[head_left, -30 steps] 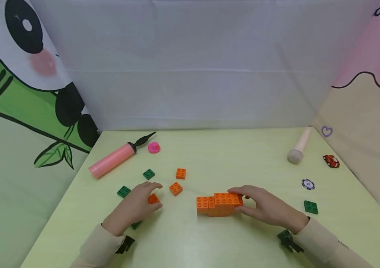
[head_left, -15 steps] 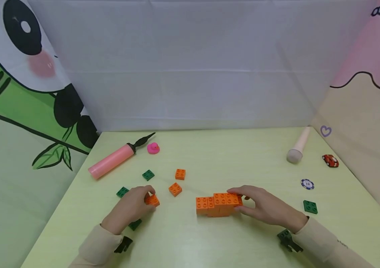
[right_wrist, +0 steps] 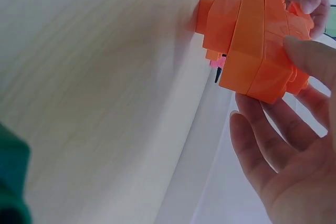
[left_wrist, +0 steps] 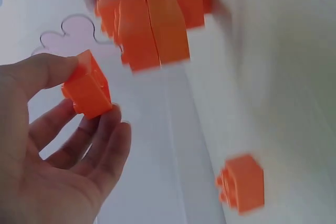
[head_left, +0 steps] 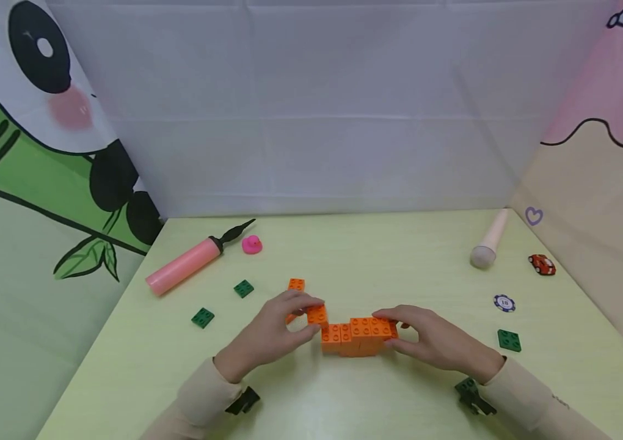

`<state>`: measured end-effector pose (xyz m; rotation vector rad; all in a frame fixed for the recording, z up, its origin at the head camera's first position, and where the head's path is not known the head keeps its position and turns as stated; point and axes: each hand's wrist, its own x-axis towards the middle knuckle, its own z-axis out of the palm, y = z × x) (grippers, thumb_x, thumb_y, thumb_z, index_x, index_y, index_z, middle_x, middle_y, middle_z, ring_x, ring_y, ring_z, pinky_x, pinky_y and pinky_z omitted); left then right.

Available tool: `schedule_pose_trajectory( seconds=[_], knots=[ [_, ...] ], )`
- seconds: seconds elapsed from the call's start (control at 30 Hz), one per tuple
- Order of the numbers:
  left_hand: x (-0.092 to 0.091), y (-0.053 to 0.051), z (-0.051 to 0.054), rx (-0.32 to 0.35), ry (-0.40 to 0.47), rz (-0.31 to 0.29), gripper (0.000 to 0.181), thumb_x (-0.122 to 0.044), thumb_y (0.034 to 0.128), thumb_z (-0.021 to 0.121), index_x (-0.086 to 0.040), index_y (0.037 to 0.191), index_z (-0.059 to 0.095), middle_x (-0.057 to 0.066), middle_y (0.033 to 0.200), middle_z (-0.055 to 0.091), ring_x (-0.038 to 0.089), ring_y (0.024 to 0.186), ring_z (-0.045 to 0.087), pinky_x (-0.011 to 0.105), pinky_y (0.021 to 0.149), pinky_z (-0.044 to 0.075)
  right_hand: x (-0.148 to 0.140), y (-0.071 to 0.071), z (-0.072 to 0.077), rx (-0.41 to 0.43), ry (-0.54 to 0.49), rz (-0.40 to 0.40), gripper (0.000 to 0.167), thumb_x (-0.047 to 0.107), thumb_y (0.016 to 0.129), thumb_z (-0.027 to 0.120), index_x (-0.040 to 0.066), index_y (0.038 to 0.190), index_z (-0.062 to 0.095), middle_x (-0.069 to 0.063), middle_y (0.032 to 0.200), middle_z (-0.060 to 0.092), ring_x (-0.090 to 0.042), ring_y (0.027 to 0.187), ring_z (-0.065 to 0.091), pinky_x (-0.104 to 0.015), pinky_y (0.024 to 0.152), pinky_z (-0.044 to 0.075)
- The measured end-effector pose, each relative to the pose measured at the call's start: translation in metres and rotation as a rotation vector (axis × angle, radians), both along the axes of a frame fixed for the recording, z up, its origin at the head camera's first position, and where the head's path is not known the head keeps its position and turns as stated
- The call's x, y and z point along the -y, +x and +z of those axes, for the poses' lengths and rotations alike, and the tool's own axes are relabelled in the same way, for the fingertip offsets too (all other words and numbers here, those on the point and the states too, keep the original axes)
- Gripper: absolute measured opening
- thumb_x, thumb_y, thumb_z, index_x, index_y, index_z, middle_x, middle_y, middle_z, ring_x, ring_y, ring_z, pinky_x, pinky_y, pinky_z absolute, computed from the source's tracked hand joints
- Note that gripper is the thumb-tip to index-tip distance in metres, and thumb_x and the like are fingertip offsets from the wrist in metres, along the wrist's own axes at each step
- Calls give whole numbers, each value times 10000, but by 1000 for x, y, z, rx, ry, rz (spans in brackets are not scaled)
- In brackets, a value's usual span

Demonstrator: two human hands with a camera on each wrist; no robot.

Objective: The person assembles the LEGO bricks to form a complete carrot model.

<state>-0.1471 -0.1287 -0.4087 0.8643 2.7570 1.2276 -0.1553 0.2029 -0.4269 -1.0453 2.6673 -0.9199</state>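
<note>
Brick (head_left: pixel 317 316): just beside left end of stack (head_left: pixel 363 337), apart | left hand (head_left: pixel 277 329): fingers clamped on brick | right hand (head_left: pixel 435 340): fingers clamped on stack's right end | likely joining: square edges, press evenly, brace stack firmly

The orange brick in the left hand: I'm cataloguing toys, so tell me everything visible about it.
The orange brick is small and blocky, looks like plastic, and has round studs on one face and a hollow opening opposite. The left hand holds it in the air between thumb and fingers, near the left end of the joined orange bricks; the left wrist view shows a gap between them.
</note>
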Motion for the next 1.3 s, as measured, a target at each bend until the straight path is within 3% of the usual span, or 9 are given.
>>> schedule_pose_trajectory(
  seconds=[0.1, 0.23, 0.47, 0.9, 1.1, 1.3],
  knots=[
    [-17, 2, -1, 1, 15, -63, 343, -207, 922, 726, -190, 1261, 674, -115, 1150, 606, 76, 1030, 573, 371, 918, 535, 0, 0, 0, 9, -2, -4, 512, 454, 958, 633, 227, 1411, 556, 118, 1295, 608, -63, 1045, 565, -369, 886, 537],
    [-29, 1, -7, 22, -26, -109, 347, -236, 939, 706, -175, 1279, 671, -98, 1160, 599, 78, 1027, 562, 367, 918, 533, 1, -1, 1, 15, -7, 0, 503, 403, 955, 660, 212, 1409, 559, 119, 1297, 609, -69, 1052, 568, -385, 894, 540],
    [-33, 1, -9, 52, -76, -93, 350, -273, 946, 695, -218, 1291, 664, -89, 1195, 589, 77, 1061, 551, 396, 963, 521, 2, -2, 3, 11, -9, 12, 516, 429, 961, 641, 196, 1412, 556, 113, 1305, 606, -66, 1048, 566, -388, 900, 539],
    [-34, 0, -4, 86, -118, -84, 363, -274, 942, 705, -192, 1295, 677, -101, 1109, 591, 72, 990, 548, 349, 904, 536, 1, -2, 2, 29, -10, 5, 520, 442, 958, 639, 210, 1415, 555, 100, 1324, 602, -76, 1061, 569, -372, 897, 539],
    [-36, -4, 1, 76, -204, -118, 368, -267, 940, 704, -180, 1297, 678, -97, 1062, 586, 60, 928, 533, 303, 848, 534, 1, -3, 0, 41, -26, 16, 514, 448, 960, 632, 233, 1420, 548, 104, 1326, 600, -71, 1061, 567, -353, 897, 536],
    [-35, -6, 4, 98, -221, -128, 373, -280, 940, 705, -188, 1300, 675, -95, 1057, 593, 62, 924, 533, 298, 846, 530, 1, -3, 0, 40, -39, 19, 503, 435, 956, 643, 242, 1411, 554, 115, 1319, 602, -67, 1055, 568, -354, 895, 536]
  ],
)
